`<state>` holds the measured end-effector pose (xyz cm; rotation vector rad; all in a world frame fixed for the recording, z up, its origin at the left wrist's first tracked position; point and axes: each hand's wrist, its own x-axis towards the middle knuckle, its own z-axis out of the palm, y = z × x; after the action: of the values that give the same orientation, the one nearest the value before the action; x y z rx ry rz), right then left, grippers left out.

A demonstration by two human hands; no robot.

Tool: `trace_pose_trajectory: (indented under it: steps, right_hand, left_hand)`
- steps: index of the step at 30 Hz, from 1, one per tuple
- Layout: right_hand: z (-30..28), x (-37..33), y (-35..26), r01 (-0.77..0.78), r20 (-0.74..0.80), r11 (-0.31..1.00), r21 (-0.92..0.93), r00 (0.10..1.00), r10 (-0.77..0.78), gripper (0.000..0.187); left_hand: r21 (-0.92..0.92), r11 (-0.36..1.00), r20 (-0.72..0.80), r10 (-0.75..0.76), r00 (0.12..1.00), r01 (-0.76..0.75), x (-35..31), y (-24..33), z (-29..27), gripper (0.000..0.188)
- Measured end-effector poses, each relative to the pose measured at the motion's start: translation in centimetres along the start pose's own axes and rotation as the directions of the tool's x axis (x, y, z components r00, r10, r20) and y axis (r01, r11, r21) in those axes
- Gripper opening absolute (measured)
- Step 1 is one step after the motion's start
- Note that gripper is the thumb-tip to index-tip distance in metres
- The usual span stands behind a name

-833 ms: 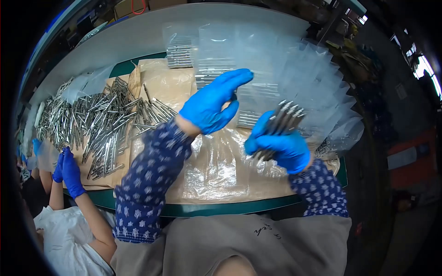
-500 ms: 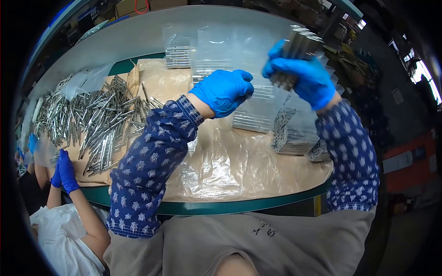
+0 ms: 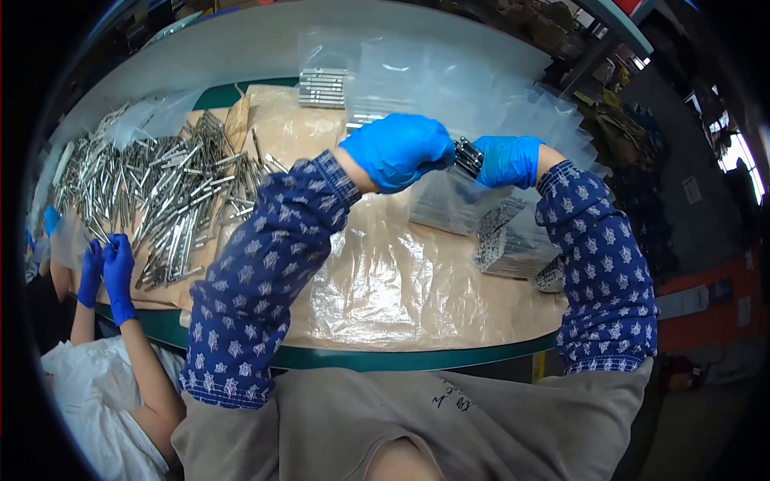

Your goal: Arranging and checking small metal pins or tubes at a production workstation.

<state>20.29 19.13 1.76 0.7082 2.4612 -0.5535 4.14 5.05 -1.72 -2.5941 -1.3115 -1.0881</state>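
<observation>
In front of me, above the bagged stacks, a small bundle of slim metal rods (image 3: 468,157) is between my two blue-gloved hands, its dark ends facing me. My right hand (image 3: 510,161) closes round the bundle from the right. Against its left side my left hand (image 3: 403,152) is curled, fingers bent; its fingertips are partly hidden. Just below lies a flat stack of rods in clear plastic bags (image 3: 443,207). Nearer my right forearm stands a thicker bagged block of rods (image 3: 512,250).
A large heap of loose metal rods (image 3: 172,192) covers the left of the table. Another bagged stack (image 3: 323,86) lies at the back. Brown wrapping sheet (image 3: 385,297) spreads over the green table (image 3: 417,357). At left, a co-worker's purple-gloved hands (image 3: 107,268) handle rods.
My right hand has lowered the bundle and brought it left and toward my left hand, which now meets it. The co-worker's hands have shifted toward the heap.
</observation>
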Motion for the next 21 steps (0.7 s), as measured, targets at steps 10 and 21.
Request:
trace_pose_trajectory:
  steps: [10,21]
  right_hand:
    - [-0.3,-3.3,-1.5,0.151,-0.22,0.988,0.021,0.965,-0.143,0.032]
    - [1.7,-2.2,-16.3,0.671,-0.288,0.734,-0.11,0.685,-0.669,0.024]
  left_hand:
    - [0.049,0.994,0.029,-0.1,0.995,0.098,-0.8,0.3,-0.4,0.019]
    - [-0.006,0.848,-0.461,-0.473,0.751,0.53,-14.6,1.2,-9.1,0.02]
